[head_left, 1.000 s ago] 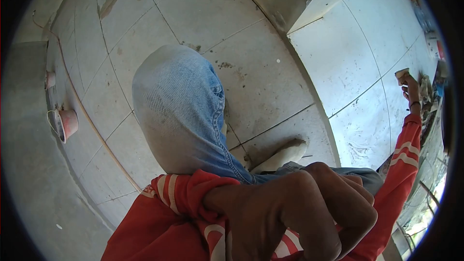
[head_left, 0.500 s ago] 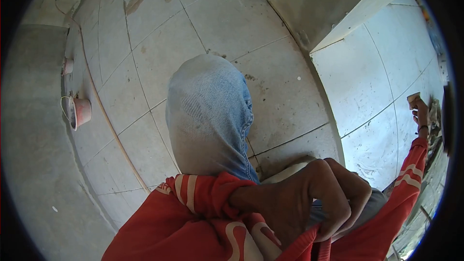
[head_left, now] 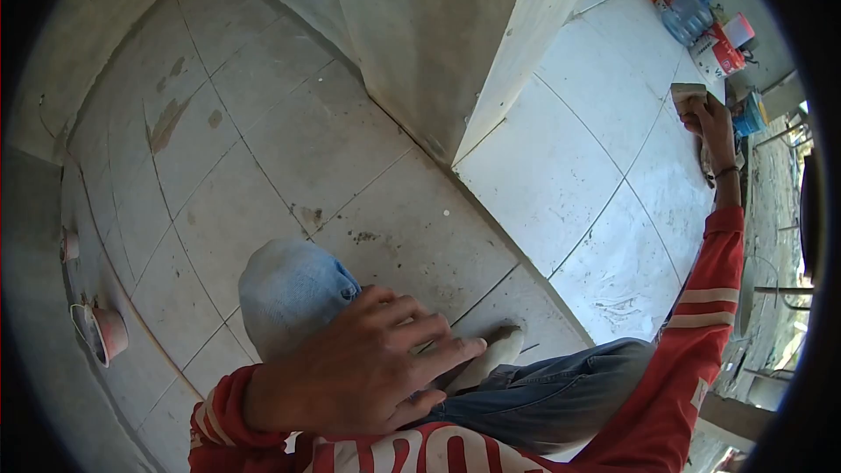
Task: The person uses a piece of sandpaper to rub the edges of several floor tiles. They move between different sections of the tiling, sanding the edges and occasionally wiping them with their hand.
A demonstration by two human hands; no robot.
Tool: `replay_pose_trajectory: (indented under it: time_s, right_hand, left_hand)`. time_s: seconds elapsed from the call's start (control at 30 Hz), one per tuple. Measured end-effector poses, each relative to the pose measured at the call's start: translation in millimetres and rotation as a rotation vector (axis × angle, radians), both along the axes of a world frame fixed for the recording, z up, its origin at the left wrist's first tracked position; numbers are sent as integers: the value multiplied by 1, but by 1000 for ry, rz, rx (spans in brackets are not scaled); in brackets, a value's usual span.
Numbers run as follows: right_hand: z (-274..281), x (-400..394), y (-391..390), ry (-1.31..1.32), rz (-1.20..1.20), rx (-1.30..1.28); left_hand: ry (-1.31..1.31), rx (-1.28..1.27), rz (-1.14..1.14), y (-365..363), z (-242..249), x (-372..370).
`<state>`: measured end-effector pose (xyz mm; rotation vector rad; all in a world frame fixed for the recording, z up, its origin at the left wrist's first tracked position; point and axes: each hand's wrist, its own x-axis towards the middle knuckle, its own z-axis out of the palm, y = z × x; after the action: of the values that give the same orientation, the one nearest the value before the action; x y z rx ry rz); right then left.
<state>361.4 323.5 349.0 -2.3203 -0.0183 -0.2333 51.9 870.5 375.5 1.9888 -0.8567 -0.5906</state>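
My left hand (head_left: 372,363) is held in front of my body with its fingers loosely spread and nothing in them. It hovers over my lap, next to my bent knee (head_left: 289,289) in faded jeans. Stretched far out to the right, my right hand (head_left: 714,127) grips a small tan block (head_left: 688,92) between thumb and fingers, above the pale tiled floor (head_left: 604,210). What the block is made of is too small to make out. Behind that wrist, a crumpled brownish thing (head_left: 706,166) shows partly.
A wall corner (head_left: 438,52) stands ahead, dividing two tiled areas. At the upper right are a water jug (head_left: 686,17), a red-and-white bucket (head_left: 717,54) and several containers. Along the left wall lie a pink bucket (head_left: 109,335) and a hose (head_left: 131,298).
My left hand has let go of the red shirt's cloth, and its fingers have spread. My right hand with the block appears higher and further left as the view has turned right.
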Motion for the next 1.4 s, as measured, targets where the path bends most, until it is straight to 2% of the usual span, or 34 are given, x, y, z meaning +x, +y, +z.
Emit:
replay_pose_trajectory:
  time_s: [0.03, 0.1, 0.17, 0.27, 0.33, 0.4, 0.5, 0.6, 0.7, 0.77, 0.83, 0.9, 0.93, 1.1, 1.17, 1.23, 1.3, 1.33, 1.4]
  right_hand:
    - [0, -14, 7, 0, -22, -8]
    - [-8, -55, 17, 122, 102, -53]
    - [-28, -123, 47, 207, 109, 48]
    - [-96, -215, 93, 419, 69, 400]
    - [-167, -262, 125, 580, -38, 700]
    - [-238, -294, 162, 759, -142, 871]
    - [-316, -307, 225, 863, -197, 1110]
    - [-373, -293, 267, 810, -346, 1400]
    - [-396, -278, 281, 746, -406, 1555]
    - [-405, -264, 280, 708, -468, 1591]
    - [-407, -249, 285, 679, -503, 1647]
    - [-402, -237, 284, 728, -513, 1694]
    - [-399, -234, 282, 724, -523, 1715]
    - [-409, -237, 246, 707, -531, 1722]
    - [-406, -254, 233, 687, -619, 1730]
    - [-408, -277, 206, 657, -665, 1751]
    - [-412, -315, 164, 569, -723, 1760]
    - [-414, -339, 141, 493, -766, 1753]
    - [-409, -392, 94, 343, -945, 1696]
  left_hand:
    - [-300, 230, 19, 5, 3, 5]
    - [-241, 269, 53, 15, 3, 24]
    - [-187, 315, 89, 21, -2, 34]
    - [-266, 295, 95, 22, -11, 36]
    - [-212, 145, 82, 17, -14, 37]
    - [-233, 139, 46, 8, -15, 37]
    - [-236, 181, -25, -3, -15, 39]
    - [-220, 273, -62, -8, -8, 41]
    - [-228, 315, -86, -13, -2, 40]
    - [-188, 377, 44, -18, 3, 35]
    - [-179, 382, 10, -19, 3, 39]
    - [25, 396, 66, -25, 1, 48]
    - [23, 390, 37, -29, -4, 56]
    - [-24, 613, -199, -29, -25, 115]
    - [1, 628, -239, -31, -36, 151]
    - [-17, 683, -178, -31, -65, 191]
    - [-314, 733, -186, -17, -107, 219]
    - [-308, 731, -186, -13, -124, 223]
    - [-582, 860, -341, -7, -156, 225]
